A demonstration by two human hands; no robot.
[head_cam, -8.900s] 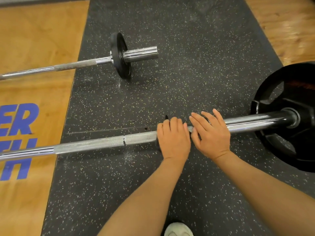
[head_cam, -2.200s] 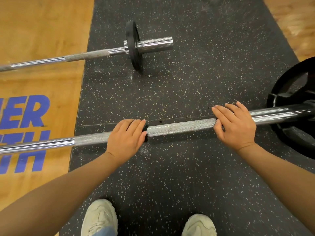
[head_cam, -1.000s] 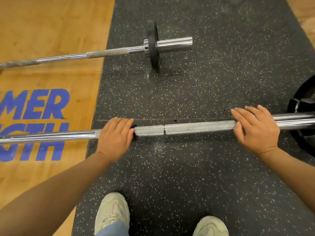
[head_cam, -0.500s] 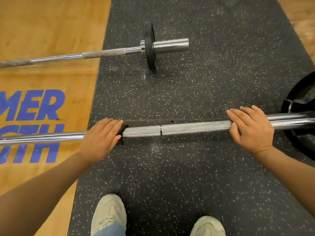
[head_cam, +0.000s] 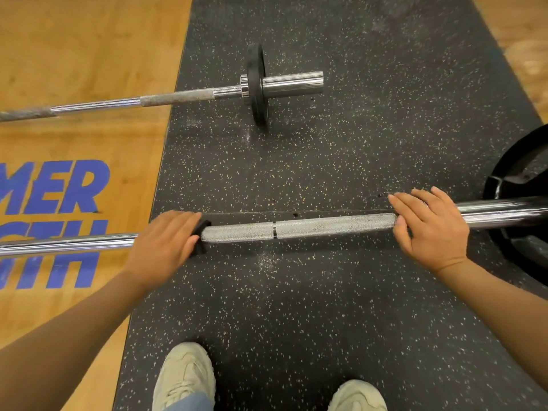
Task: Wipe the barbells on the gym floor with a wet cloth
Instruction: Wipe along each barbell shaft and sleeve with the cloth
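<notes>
**Head cam: bar could roll mid-wipe**

Biggest first: mat [head_cam: 341,307], then the near bar [head_cam: 311,226] running 9 to 3 across it, big plate [head_cam: 522,232] at 3. Far bar [head_cam: 178,97] sits up at 11, well apart. Right hand [head_cam: 433,229] lies over the bar, fingers together, steadying it. Left hand [head_cam: 163,244] curls round the bar, pressing a dark cloth [head_cam: 201,235] on it. My guess: push hard and the bar rolls, or the wet cloth slips or snags on the knurling.

Blue letters "MER" above "TH" stand on the wooden floor [head_cam: 89,69].
</notes>
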